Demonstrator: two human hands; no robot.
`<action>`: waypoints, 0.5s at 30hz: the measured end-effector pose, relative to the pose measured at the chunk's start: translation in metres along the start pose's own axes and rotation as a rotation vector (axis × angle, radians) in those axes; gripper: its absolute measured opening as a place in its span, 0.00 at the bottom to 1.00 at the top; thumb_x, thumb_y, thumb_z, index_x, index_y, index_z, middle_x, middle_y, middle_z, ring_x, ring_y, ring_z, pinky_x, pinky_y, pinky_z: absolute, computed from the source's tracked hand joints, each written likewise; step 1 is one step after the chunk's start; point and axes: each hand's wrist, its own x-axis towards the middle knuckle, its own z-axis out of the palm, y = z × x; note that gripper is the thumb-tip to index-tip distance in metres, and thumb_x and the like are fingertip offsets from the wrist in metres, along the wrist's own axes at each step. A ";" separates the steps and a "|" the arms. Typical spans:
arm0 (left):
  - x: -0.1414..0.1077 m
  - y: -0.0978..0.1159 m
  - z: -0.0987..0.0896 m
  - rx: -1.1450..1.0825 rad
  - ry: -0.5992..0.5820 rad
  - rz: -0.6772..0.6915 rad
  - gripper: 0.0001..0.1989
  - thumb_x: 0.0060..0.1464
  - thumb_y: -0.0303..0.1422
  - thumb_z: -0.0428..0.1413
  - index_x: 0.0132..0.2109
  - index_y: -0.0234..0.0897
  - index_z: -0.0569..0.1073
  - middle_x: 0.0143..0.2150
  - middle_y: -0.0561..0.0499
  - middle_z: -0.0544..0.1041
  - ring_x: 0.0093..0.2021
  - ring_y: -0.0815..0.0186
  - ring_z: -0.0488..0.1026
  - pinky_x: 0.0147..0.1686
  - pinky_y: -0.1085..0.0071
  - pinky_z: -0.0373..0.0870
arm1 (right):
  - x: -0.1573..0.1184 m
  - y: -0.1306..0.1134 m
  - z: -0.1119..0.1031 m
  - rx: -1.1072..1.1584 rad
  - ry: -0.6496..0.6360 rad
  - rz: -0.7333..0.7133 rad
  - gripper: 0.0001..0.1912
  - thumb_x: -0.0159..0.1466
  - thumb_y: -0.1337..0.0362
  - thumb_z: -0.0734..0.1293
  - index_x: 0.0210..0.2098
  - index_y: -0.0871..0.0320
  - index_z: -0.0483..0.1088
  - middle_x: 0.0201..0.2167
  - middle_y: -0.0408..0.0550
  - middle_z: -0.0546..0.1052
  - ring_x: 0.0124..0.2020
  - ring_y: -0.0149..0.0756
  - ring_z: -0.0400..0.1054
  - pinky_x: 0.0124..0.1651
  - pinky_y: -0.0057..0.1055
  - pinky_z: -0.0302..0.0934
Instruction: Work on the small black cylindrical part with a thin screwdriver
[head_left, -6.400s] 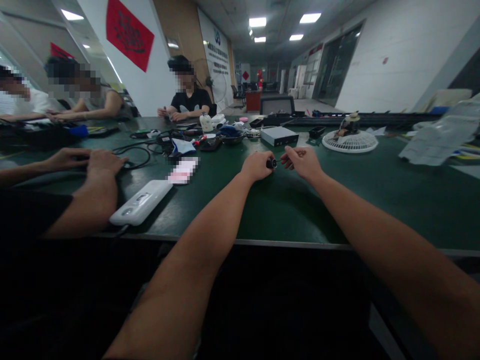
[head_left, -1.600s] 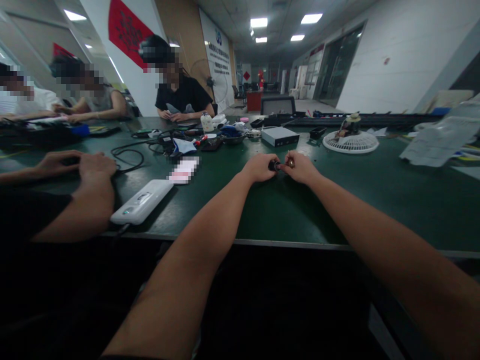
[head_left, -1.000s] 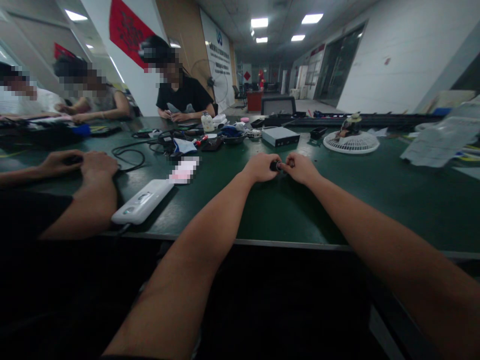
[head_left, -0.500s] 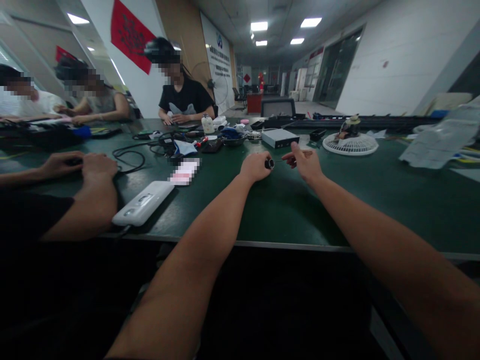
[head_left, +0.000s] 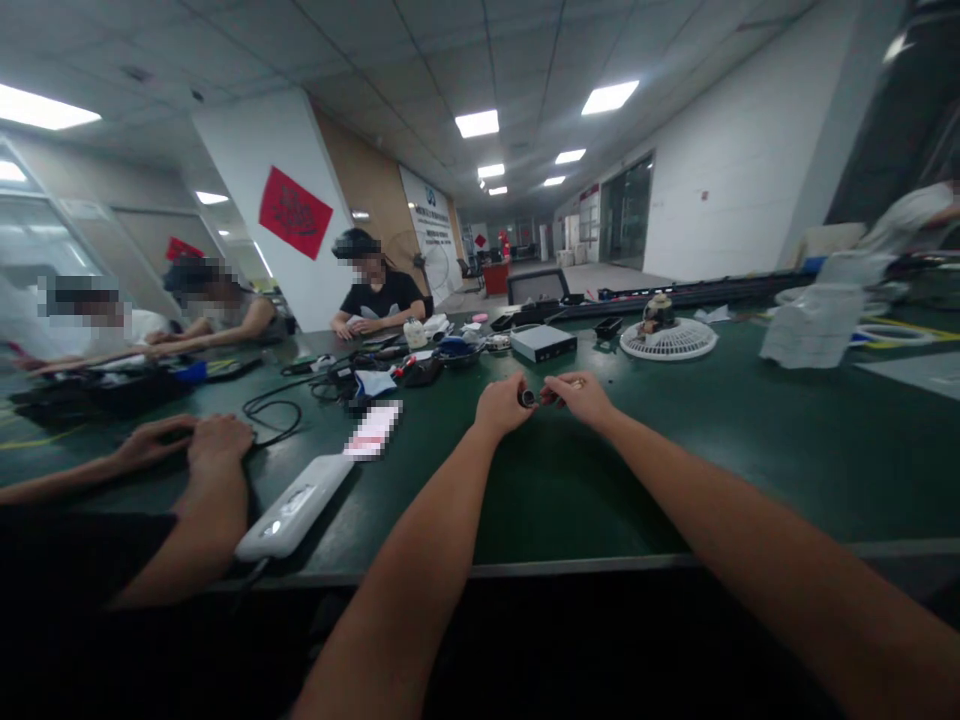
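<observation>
My left hand (head_left: 504, 407) is closed around a small black cylinder (head_left: 527, 398), whose round end faces right. Close beside it, my right hand (head_left: 579, 398) has its fingers drawn together at that end. Between the fingers is a thin rod, mostly hidden, and its kind is too small to tell. Both hands are just above the green table (head_left: 570, 490). Beyond them sits a grey box with a black front (head_left: 544, 343).
A white fan grille (head_left: 667, 342) with a motor on it stands at the back right, near clear plastic wrapping (head_left: 814, 315). On the left lie a white power bank-like device (head_left: 296, 510), a phone and black cables (head_left: 274, 425). A co-worker's hands (head_left: 217, 440) rest further left.
The view has tilted up, so everything sits lower. My right hand has come nearer the black cylinder, and its spread fingers have closed together. The left hand keeps its hold.
</observation>
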 end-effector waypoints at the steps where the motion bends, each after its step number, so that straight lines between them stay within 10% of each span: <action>1: 0.000 0.000 0.000 0.003 -0.003 -0.002 0.17 0.53 0.42 0.64 0.46 0.42 0.72 0.40 0.46 0.81 0.43 0.54 0.79 0.41 0.64 0.70 | 0.000 0.000 0.000 -0.009 0.010 -0.002 0.16 0.64 0.58 0.68 0.26 0.60 0.80 0.25 0.52 0.82 0.28 0.36 0.76 0.30 0.28 0.63; 15: 0.000 -0.002 0.003 -0.060 -0.006 0.049 0.11 0.53 0.38 0.65 0.44 0.45 0.78 0.42 0.50 0.84 0.44 0.58 0.80 0.42 0.67 0.72 | 0.002 0.003 -0.002 -0.010 0.020 -0.009 0.16 0.66 0.61 0.67 0.24 0.58 0.80 0.23 0.48 0.82 0.27 0.36 0.76 0.32 0.28 0.65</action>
